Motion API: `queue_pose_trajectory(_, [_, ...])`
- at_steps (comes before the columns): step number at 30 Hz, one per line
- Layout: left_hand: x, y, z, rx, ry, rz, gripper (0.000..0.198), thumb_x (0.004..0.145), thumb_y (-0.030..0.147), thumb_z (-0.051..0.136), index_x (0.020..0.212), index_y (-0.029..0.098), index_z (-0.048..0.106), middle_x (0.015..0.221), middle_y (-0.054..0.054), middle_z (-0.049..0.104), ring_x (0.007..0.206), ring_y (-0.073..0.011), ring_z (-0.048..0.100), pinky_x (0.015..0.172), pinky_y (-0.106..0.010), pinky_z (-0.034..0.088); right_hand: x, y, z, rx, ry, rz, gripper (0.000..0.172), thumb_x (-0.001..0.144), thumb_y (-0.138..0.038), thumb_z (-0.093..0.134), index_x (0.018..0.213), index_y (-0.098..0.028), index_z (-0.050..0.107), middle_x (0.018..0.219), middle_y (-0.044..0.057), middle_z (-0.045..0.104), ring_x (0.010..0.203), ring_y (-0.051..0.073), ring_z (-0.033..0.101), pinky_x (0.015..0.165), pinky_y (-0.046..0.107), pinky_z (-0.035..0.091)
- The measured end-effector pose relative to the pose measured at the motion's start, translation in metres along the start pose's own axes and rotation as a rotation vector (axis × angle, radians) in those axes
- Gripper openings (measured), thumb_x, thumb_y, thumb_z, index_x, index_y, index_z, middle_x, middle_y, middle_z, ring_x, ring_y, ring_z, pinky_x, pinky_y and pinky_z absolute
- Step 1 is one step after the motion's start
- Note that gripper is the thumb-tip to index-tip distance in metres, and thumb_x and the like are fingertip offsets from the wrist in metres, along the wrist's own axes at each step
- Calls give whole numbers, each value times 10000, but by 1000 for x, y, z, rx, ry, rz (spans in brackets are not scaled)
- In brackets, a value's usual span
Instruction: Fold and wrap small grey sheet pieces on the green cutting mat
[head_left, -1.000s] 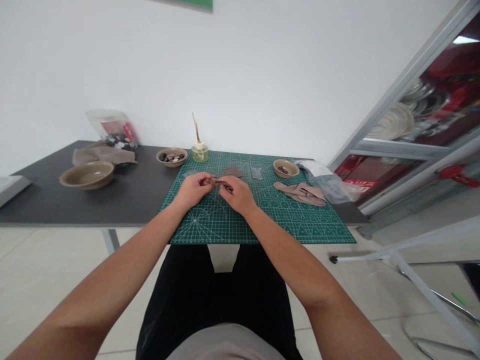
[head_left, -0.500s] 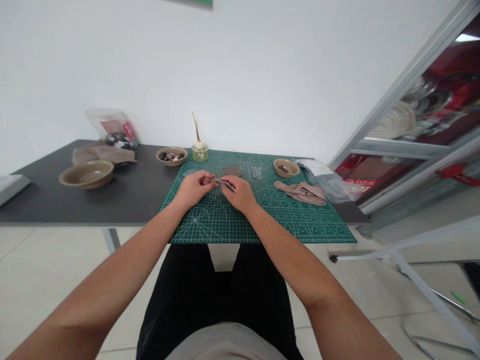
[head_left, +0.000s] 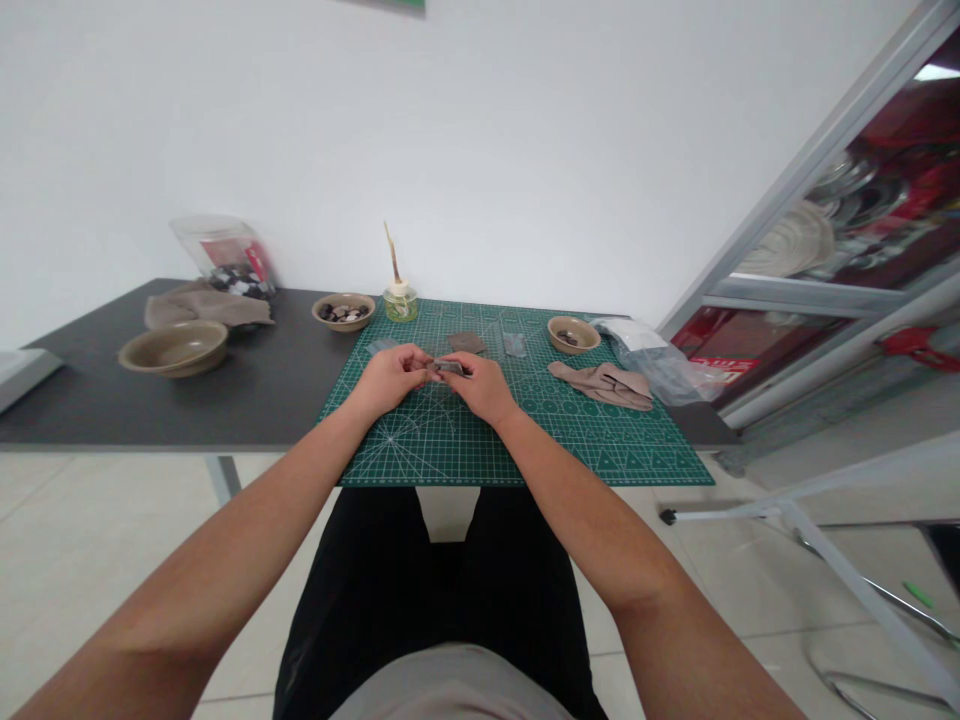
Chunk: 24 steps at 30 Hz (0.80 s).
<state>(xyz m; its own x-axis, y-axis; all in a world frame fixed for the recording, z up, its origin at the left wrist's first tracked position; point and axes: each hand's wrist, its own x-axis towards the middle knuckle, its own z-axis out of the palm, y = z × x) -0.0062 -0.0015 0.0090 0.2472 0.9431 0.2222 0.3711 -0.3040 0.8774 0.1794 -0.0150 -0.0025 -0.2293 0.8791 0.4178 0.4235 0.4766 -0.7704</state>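
Observation:
My left hand (head_left: 390, 379) and my right hand (head_left: 484, 385) meet above the green cutting mat (head_left: 525, 448), fingertips nearly touching. A small grey flat piece (head_left: 450, 367), perhaps a folded sheet, is pinched in my right fingers. The left fingertips are closed on a tiny brownish piece (head_left: 432, 368), mostly covered by the fingers, so its kind does not show. Just beyond the hands lies a brown square sheet (head_left: 466, 342), with a small clear plastic piece (head_left: 514, 345) to its right.
A bowl of dark and brown stones (head_left: 344, 313) stands behind left, beside a glass jar with a brush-like stick (head_left: 400, 302). At right are a bowl with a few stones (head_left: 573, 335), a crumpled cloth (head_left: 604, 384) and a plastic bag (head_left: 660, 365). Another bowl (head_left: 174, 350) sits far left.
The grey piece has turned in my right fingers and shows a broader face now. Both hands stay in nearly the same place; the other things have not moved.

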Motion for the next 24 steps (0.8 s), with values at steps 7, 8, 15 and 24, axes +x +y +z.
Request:
queue_pose_trajectory(7, [-1,3,0,-1,0,-7,351,656,480,770,780,178,641,540,37,574,514,-122,515,523,-250,390,-1,-1,-2,-78,51,-4,185,840,-347,676,963,-231,752,872,11,751,786,163,673,746,273,481])
queue_pose_trajectory(8, [-1,2,0,-2,6,-9,357,651,482,774,778,177,638,540,36,572,518,-123,518,526,-252,394,-1,-1,-1,-89,59,-5,190,839,-356,679,964,-232,752,877,13,752,789,165,673,748,274,480])
queue_pose_trajectory(15, [1,-2,0,-48,-11,-10,362,643,473,785,779,175,630,551,35,589,518,-118,524,524,-246,399,-2,0,-1,-114,16,-73,212,872,-354,643,1021,-241,744,939,12,753,819,160,671,774,266,466])
queue_pose_trajectory(24, [-1,4,0,-39,15,-19,345,638,450,790,772,179,623,538,40,583,514,-120,529,521,-249,408,-3,-4,-2,-166,25,-52,201,879,-382,640,988,-238,727,860,0,729,754,150,639,701,250,424])
